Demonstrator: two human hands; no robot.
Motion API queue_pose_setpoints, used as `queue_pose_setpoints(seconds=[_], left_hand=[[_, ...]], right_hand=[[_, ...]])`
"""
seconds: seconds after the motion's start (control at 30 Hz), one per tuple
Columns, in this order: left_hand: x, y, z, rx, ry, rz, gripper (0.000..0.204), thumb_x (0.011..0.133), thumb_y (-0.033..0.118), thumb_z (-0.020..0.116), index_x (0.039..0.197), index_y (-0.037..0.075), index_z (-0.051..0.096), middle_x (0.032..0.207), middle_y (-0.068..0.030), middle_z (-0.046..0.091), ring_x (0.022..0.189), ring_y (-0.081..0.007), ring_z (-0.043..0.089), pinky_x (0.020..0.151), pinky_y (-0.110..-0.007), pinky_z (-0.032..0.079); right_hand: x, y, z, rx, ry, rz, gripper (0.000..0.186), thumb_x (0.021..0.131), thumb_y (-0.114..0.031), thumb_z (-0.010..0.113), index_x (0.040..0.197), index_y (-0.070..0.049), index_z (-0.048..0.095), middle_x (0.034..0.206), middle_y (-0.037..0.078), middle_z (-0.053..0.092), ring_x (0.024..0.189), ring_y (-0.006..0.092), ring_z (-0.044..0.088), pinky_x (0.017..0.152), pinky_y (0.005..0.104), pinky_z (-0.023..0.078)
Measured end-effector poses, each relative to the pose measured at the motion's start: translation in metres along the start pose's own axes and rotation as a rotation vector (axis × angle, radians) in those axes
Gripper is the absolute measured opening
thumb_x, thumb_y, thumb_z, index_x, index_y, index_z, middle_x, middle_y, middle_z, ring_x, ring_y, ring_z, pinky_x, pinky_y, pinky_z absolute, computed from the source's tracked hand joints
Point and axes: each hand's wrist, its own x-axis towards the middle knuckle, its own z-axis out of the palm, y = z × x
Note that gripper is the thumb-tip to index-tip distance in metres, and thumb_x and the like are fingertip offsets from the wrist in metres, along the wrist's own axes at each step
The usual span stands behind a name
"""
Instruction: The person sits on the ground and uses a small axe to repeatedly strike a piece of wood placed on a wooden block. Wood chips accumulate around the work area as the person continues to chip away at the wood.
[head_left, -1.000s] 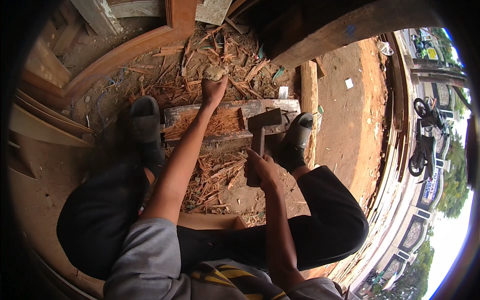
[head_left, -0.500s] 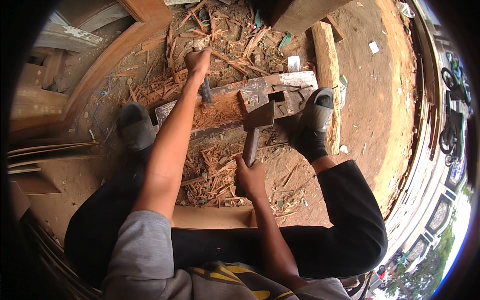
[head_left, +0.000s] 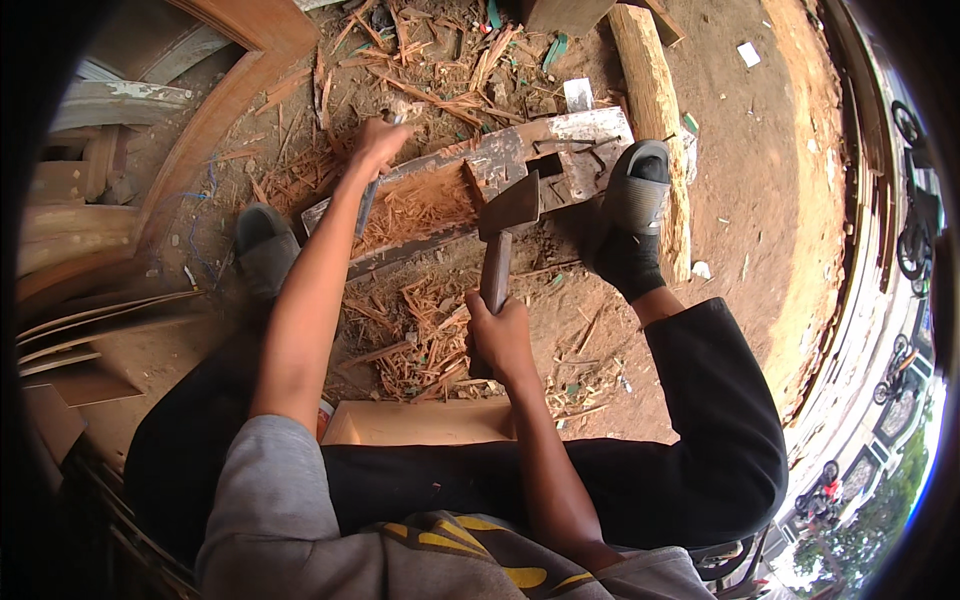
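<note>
A weathered wooden block [head_left: 590, 125] lies across the ground between my feet, with a hollow of splintered reddish wood cut into it. My left hand [head_left: 378, 147] is closed around a chisel [head_left: 366, 205]. The chisel leans, its lower end at the left part of the hollow; exactly where the edge touches I cannot tell. Nearer me, my right hand [head_left: 499, 335] grips the wooden handle of a hatchet [head_left: 510, 208]. Its broad metal head is raised in front of the block's near side, apart from the chisel.
Wood splinters [head_left: 425, 345] litter the ground on both sides of the block. A rough timber [head_left: 645, 75] lies beside my right foot [head_left: 637, 195]. Wooden frames [head_left: 215, 110] stack up at the left, above thin boards [head_left: 100, 315]. A cardboard-coloured box [head_left: 420, 422] sits before my legs.
My left hand has moved left with the chisel, which now leans more and meets the hollow nearer its left end. The hatchet stays raised in nearly the same place.
</note>
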Motion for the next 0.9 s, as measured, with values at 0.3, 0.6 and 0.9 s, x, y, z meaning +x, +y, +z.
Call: queue_pose_setpoints(seconds=[0.3,0.6,0.9], left_hand=[[-0.063,0.012,-0.021,-0.631,-0.206,0.49,0.041,0.082,0.031,0.06,0.053,0.018,0.035,0.044,0.0084,0.031,0.036,-0.0051,0.024,0.039,-0.022,0.019],[-0.056,-0.014,0.014,-0.779,-0.427,0.495,0.036,0.084,0.03,0.056,0.057,0.016,0.035,0.046,0.008,0.027,0.039,-0.0056,0.022,0.042,-0.024,0.018],[-0.096,-0.048,-0.045,-0.537,-0.271,0.598,0.027,0.082,0.029,0.056,0.063,0.014,0.044,0.049,0.0049,0.036,0.044,-0.0069,0.033,0.05,-0.021,0.029]], right_hand=[[0.0,0.01,0.005,-0.182,0.071,-0.114,0.032,0.08,-0.021,0.059,0.067,0.008,0.054,0.058,0.02,0.057,0.054,0.0287,0.06,0.049,0.037,0.046],[0.003,0.024,0.008,-0.385,0.167,-0.23,0.031,0.076,-0.019,0.061,0.078,0.011,0.058,0.074,0.032,0.059,0.075,0.0438,0.061,0.067,0.0453,0.049],[-0.003,0.02,0.005,-0.314,0.163,-0.238,0.031,0.076,-0.018,0.06,0.08,0.013,0.058,0.074,0.032,0.059,0.075,0.0436,0.061,0.066,0.045,0.049]])
